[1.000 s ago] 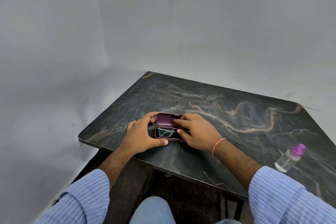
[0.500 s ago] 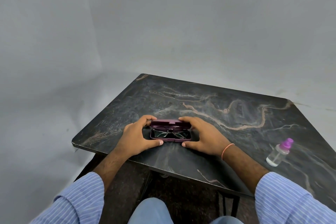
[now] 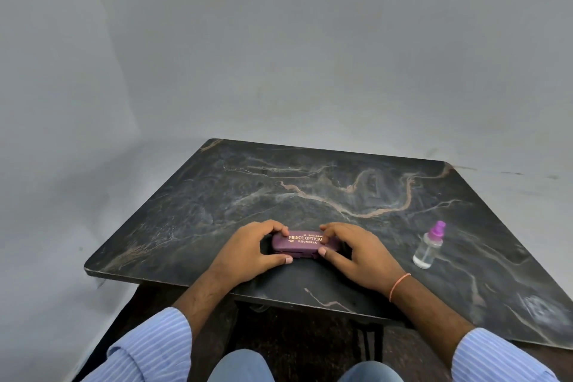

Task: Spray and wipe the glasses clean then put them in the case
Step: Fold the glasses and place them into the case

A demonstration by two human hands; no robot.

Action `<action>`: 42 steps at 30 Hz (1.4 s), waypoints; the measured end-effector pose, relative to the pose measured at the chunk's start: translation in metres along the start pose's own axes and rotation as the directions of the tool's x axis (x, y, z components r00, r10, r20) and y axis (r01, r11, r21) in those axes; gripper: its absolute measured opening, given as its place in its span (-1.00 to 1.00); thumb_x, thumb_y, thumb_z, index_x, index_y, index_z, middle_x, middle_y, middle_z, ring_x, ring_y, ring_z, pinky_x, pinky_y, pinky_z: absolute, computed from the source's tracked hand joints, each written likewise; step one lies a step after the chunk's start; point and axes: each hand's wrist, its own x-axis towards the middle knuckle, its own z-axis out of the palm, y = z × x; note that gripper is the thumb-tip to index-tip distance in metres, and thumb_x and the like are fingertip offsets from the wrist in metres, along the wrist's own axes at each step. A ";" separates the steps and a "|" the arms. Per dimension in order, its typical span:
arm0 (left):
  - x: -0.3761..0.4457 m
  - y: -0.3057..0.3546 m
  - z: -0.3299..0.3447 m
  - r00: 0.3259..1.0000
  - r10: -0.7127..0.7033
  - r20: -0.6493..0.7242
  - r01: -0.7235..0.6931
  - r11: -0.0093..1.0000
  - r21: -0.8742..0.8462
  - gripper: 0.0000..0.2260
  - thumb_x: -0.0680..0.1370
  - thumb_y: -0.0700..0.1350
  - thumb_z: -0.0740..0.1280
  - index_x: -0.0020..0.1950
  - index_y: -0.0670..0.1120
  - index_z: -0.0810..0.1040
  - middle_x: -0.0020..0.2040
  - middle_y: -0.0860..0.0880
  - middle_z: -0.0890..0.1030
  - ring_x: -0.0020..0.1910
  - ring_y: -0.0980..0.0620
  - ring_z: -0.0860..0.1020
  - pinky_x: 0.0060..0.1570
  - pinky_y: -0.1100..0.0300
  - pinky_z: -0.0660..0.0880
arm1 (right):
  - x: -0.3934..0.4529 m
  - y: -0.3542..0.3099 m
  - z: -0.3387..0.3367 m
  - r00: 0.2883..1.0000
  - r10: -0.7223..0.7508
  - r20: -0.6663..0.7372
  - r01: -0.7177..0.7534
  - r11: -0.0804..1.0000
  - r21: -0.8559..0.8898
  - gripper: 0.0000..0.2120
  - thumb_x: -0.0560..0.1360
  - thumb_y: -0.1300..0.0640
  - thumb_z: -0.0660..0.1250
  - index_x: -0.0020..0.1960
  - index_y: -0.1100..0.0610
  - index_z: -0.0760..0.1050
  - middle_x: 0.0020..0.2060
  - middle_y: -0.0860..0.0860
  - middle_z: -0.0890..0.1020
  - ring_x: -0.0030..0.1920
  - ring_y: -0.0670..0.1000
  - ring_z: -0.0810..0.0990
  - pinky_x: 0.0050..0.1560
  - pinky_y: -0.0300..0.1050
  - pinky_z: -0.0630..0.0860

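The purple case (image 3: 299, 244) lies lid down near the worktop's (image 3: 310, 189) front edge, left hand (image 3: 248, 250) and right hand (image 3: 356, 253) gripping its two ends, spray bottle (image 3: 429, 246) standing well apart rightward.

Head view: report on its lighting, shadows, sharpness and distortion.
Head view: soft, even light with no hard glare; a faint shadow lies under both hands around the purple case; the gold lettering on the case lid reads sharply; the spray bottle is slightly soft; the wide-angle lens bends the table edges and stretches the striped sleeves at the bottom corners.
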 end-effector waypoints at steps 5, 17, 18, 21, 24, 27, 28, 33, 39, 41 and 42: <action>0.017 0.023 0.019 0.997 0.054 0.060 -0.048 0.995 -0.091 -0.70 0.55 0.11 0.58 0.26 0.21 0.64 0.35 0.24 0.69 0.35 0.32 0.60 0.42 0.20 0.53 | -0.032 0.012 -0.017 0.990 0.104 -0.099 -0.102 0.994 0.029 -0.70 0.54 -0.22 0.43 0.20 -0.12 0.61 0.12 -0.27 0.70 0.13 -0.15 0.65 0.20 -0.04 0.58; 0.024 0.030 0.036 0.995 0.045 0.086 -0.023 0.971 -0.238 -0.83 0.62 0.04 0.53 0.20 0.23 0.70 0.33 0.27 0.71 0.35 0.31 0.63 0.44 0.03 0.58 | -0.052 0.025 -0.027 0.965 0.242 -0.100 -0.197 0.922 0.332 -0.76 0.45 0.04 0.64 0.09 -0.09 0.70 0.21 -0.22 0.73 0.27 -0.27 0.64 0.38 -0.16 0.54; 0.023 0.030 0.036 0.995 0.044 0.087 -0.023 0.972 -0.233 -0.82 0.62 0.04 0.53 0.20 0.24 0.70 0.33 0.28 0.71 0.36 0.30 0.63 0.44 0.03 0.58 | -0.052 0.025 -0.027 0.965 0.242 -0.097 -0.198 0.921 0.335 -0.75 0.44 0.04 0.64 0.09 -0.09 0.71 0.21 -0.22 0.73 0.27 -0.27 0.64 0.39 -0.18 0.53; 0.023 0.030 0.035 0.995 0.042 0.091 -0.023 0.979 -0.204 -0.81 0.61 0.05 0.54 0.20 0.25 0.69 0.34 0.29 0.70 0.37 0.33 0.61 0.44 0.06 0.57 | -0.053 0.025 -0.026 0.965 0.243 -0.100 -0.200 0.926 0.320 -0.71 0.43 0.03 0.65 0.11 -0.09 0.70 0.21 -0.23 0.72 0.27 -0.27 0.64 0.38 -0.21 0.52; 0.023 0.029 0.035 0.995 0.041 0.090 -0.023 0.981 -0.191 -0.82 0.62 0.06 0.53 0.21 0.24 0.68 0.34 0.29 0.70 0.36 0.33 0.61 0.42 0.07 0.58 | -0.053 0.026 -0.024 0.964 0.243 -0.107 -0.203 0.935 0.292 -0.69 0.44 -0.01 0.64 0.15 -0.11 0.69 0.23 -0.25 0.71 0.28 -0.29 0.63 0.38 -0.24 0.52; 0.023 0.028 0.035 0.996 0.041 0.074 -0.028 0.987 -0.158 -0.83 0.63 0.07 0.50 0.22 0.24 0.67 0.33 0.30 0.70 0.35 0.33 0.61 0.39 0.10 0.59 | -0.050 0.026 -0.021 0.964 0.245 -0.103 -0.212 0.943 0.257 -0.66 0.47 -0.06 0.60 0.22 -0.13 0.66 0.26 -0.29 0.69 0.28 -0.32 0.61 0.38 -0.25 0.51; 0.024 0.027 0.035 0.997 0.040 0.068 -0.029 0.988 -0.154 -0.83 0.64 0.07 0.49 0.22 0.23 0.67 0.33 0.29 0.70 0.35 0.34 0.61 0.38 0.12 0.59 | -0.049 0.026 -0.020 0.964 0.248 -0.100 -0.219 0.946 0.238 -0.64 0.49 -0.07 0.59 0.26 -0.14 0.64 0.26 -0.30 0.68 0.28 -0.33 0.60 0.37 -0.27 0.51; 0.022 0.024 0.037 0.999 0.019 0.051 -0.015 0.996 -0.094 -0.77 0.66 0.09 0.46 0.32 0.23 0.64 0.32 0.28 0.69 0.33 0.32 0.61 0.38 0.11 0.59 | -0.047 0.021 -0.019 0.959 0.276 -0.064 -0.265 0.954 0.144 -0.52 0.52 -0.16 0.52 0.41 -0.16 0.54 0.30 -0.31 0.64 0.29 -0.31 0.58 0.38 -0.22 0.51; 0.010 0.030 0.041 0.995 -0.045 0.092 0.049 0.998 -0.041 -0.39 0.63 0.34 0.33 0.62 0.14 0.37 0.55 0.18 0.55 0.53 0.20 0.50 0.55 0.00 0.48 | -0.056 0.010 -0.017 0.950 0.312 0.014 -0.312 0.950 -0.006 -0.17 0.52 -0.35 0.39 0.67 -0.10 0.18 0.58 -0.14 0.41 0.54 -0.09 0.41 0.53 -0.11 0.38; 0.009 0.033 0.038 0.990 -0.076 0.120 0.065 0.993 0.096 -0.17 0.56 0.54 0.18 0.71 0.11 0.25 0.63 0.11 0.47 0.60 0.10 0.44 0.59 -0.03 0.43 | -0.057 0.008 -0.019 0.939 0.344 0.029 -0.341 0.938 -0.065 -0.08 0.52 -0.40 0.33 0.71 -0.05 0.07 0.63 -0.08 0.34 0.58 -0.04 0.35 0.55 -0.09 0.34; 0.009 0.035 0.037 0.988 -0.081 0.128 0.059 0.984 0.168 -0.08 0.52 0.61 0.09 0.73 0.09 0.21 0.65 0.07 0.44 0.62 0.05 0.42 0.61 -0.06 0.40 | -0.057 0.007 -0.021 0.935 0.354 0.032 -0.350 0.932 -0.097 -0.05 0.52 -0.43 0.30 0.72 -0.04 0.02 0.65 -0.05 0.31 0.60 -0.02 0.33 0.57 -0.07 0.32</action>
